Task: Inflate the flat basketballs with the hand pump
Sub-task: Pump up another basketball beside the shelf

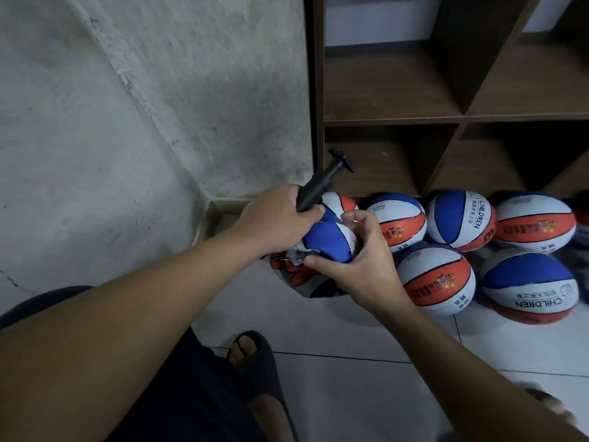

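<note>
A crumpled flat basketball, blue, white and orange, is held above the floor between both hands. My left hand grips the barrel of a black hand pump, whose T-handle points up and to the right. The pump's lower end is hidden behind that hand, at the ball. My right hand curls round the flat ball's right side, thumb underneath. Another limp ball lies just below it.
Several round basketballs lie on the tiled floor at the right, before a dark wooden cubby shelf. A cardboard box sits in the corner by the grey concrete wall. My sandalled foot is below the hands.
</note>
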A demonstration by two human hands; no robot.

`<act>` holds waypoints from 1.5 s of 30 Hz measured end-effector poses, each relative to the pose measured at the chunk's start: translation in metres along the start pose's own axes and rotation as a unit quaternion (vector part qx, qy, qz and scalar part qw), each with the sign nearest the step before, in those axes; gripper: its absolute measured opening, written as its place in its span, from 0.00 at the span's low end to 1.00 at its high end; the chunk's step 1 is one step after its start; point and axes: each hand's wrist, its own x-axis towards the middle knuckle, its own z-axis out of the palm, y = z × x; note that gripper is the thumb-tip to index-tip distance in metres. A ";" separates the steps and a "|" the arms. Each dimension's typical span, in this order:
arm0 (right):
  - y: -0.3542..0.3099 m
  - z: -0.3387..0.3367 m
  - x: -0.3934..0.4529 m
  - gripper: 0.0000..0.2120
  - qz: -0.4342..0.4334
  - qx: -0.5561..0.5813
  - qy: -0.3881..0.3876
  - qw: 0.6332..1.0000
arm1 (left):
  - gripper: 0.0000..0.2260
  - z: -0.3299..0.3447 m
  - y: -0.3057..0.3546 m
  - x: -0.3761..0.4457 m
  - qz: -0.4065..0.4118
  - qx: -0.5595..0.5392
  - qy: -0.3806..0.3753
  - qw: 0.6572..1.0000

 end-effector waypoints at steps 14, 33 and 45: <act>0.020 -0.016 0.009 0.28 -0.030 -0.011 -0.053 0.998 | 0.11 -0.020 -0.012 0.015 -0.019 -0.105 0.026 0.994; 0.021 -0.023 0.025 0.24 -0.131 -0.202 0.030 0.970 | 0.07 -0.015 0.004 0.003 0.027 -0.062 -0.036 0.997; 0.034 -0.018 0.030 0.26 -0.107 -0.237 0.033 0.965 | 0.09 -0.011 0.004 0.008 0.007 -0.033 -0.025 0.999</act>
